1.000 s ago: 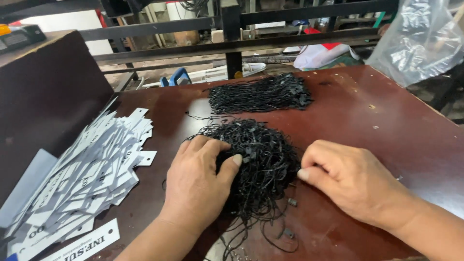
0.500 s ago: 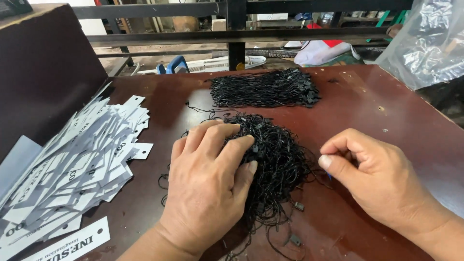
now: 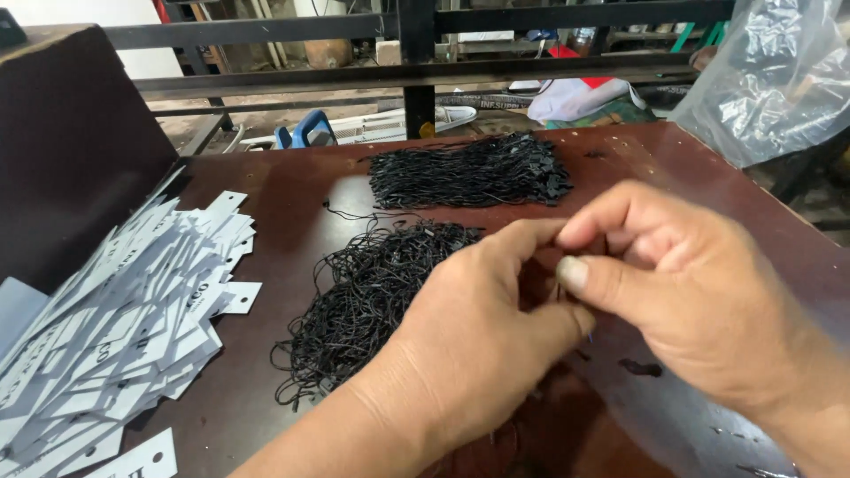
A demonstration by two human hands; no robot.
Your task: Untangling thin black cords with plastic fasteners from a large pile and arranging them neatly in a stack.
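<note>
1. Far left, 9 o'clock: dark brown upright panel [image 3: 71, 150] standing along the table edge.
2. At 8 o'clock: heap of white paper tags [image 3: 115, 319], each with a punched hole, fanned and overlapping on the dark red-brown table [image 3: 292, 190]. One tag lies apart at the bottom edge, 7 o'clock.
3. Centre, just left of the hands: loose tangle of black string loops [image 3: 372, 292], lying flat on the table, stray ends trailing toward 7 o'clock and 11 o'clock.
4. At 12 o'clock, well apart from the loose tangle: second, tidier bundle of black strings [image 3: 469, 173], strands lined up roughly side to side.
5. Left hand [image 3: 469, 345]: raised over the right edge of the loose tangle, covering part of it. Fingers curled, tips drawn together toward the right hand at about 2 o'clock from its own knuckles. Cannot tell whether a strand sits between them; pinch point hidden.
6. Right hand [image 3: 699, 292]: at 3 o'clock, fingertips meeting the left hand's. Thumb and forefinger closed into a pinch, other fingers bent loosely above. Held thing too small or hidden to make out.
7. Under the right hand, 5 o'clock: a few small black scraps [image 3: 639, 366] on the tabletop.
8. Top right, 1–2 o'clock: crumpled clear plastic bag [image 3: 779, 75] beyond the table corner.
9. Behind the table, 12 o'clock: black metal rails [image 3: 416, 71].
</note>
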